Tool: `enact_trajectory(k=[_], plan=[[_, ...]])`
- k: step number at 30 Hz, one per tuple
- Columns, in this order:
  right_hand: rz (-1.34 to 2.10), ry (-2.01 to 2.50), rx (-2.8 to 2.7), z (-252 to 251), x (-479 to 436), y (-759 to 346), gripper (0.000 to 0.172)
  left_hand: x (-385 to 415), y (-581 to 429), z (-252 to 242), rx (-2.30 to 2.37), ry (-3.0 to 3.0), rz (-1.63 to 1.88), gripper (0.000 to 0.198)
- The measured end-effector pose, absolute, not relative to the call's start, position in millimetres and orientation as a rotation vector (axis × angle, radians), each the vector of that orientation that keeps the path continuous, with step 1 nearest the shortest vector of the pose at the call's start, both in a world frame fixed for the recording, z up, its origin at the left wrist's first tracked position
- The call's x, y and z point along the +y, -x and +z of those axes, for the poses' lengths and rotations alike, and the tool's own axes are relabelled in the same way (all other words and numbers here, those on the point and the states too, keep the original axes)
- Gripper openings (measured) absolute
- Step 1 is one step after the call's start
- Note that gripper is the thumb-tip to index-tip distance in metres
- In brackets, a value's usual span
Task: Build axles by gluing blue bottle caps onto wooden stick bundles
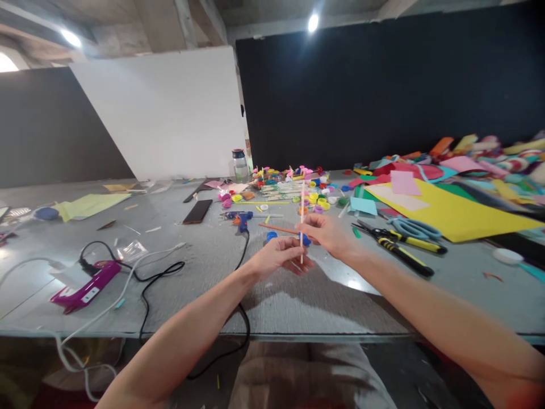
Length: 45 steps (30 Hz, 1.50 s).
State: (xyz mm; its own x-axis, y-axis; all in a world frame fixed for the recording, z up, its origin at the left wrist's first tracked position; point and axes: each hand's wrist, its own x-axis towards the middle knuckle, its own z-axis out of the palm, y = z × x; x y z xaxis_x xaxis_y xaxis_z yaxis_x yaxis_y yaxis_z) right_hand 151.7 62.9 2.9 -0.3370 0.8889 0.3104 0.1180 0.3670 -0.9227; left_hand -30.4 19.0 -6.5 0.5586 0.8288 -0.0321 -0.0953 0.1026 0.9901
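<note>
A thin pale wooden stick stands upright over the table, pinched near its lower end by my left hand. Higher up, the fingers of my right hand also close on the same stick. Partly covered by the right fingers is a blue cap; whether it is held or lies behind them I cannot tell. Another blue cap rests just beyond the left hand. A brown stick lies on the table behind my hands, and a blue glue gun is to its left.
Pliers and blue-handled scissors lie right of my hands, near a yellow sheet. Colourful caps cluster at the back. On the left are a phone, a purple power strip and loose cables. A bottle stands behind.
</note>
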Motion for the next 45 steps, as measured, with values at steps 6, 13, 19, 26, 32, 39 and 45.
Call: enact_trajectory(k=[6,13,19,26,32,39,45], plan=[[0.891,0.927,-1.865,3,91,-157,0.047,24,38,5,0.756,-1.269,1.042,0.048],[0.502,1.056,-2.373,17,161,-113,0.026,48,78,27,0.863,-1.129,1.688,0.034],[0.363,1.074,-2.707,7,193,-54,0.031,60,94,22,0.967,-1.052,1.882,0.03],[0.521,1.112,-2.681,4,207,-52,0.033,59,93,18,0.991,-1.072,1.833,0.027],[0.946,1.12,-2.373,26,195,-83,0.03,56,87,16,0.992,-1.124,1.687,0.025],[1.327,0.993,-2.088,35,148,-115,0.023,52,70,9,0.959,-1.157,1.484,0.033],[1.388,0.901,-1.97,24,118,-114,0.022,45,63,7,0.949,-1.157,1.412,0.037]])
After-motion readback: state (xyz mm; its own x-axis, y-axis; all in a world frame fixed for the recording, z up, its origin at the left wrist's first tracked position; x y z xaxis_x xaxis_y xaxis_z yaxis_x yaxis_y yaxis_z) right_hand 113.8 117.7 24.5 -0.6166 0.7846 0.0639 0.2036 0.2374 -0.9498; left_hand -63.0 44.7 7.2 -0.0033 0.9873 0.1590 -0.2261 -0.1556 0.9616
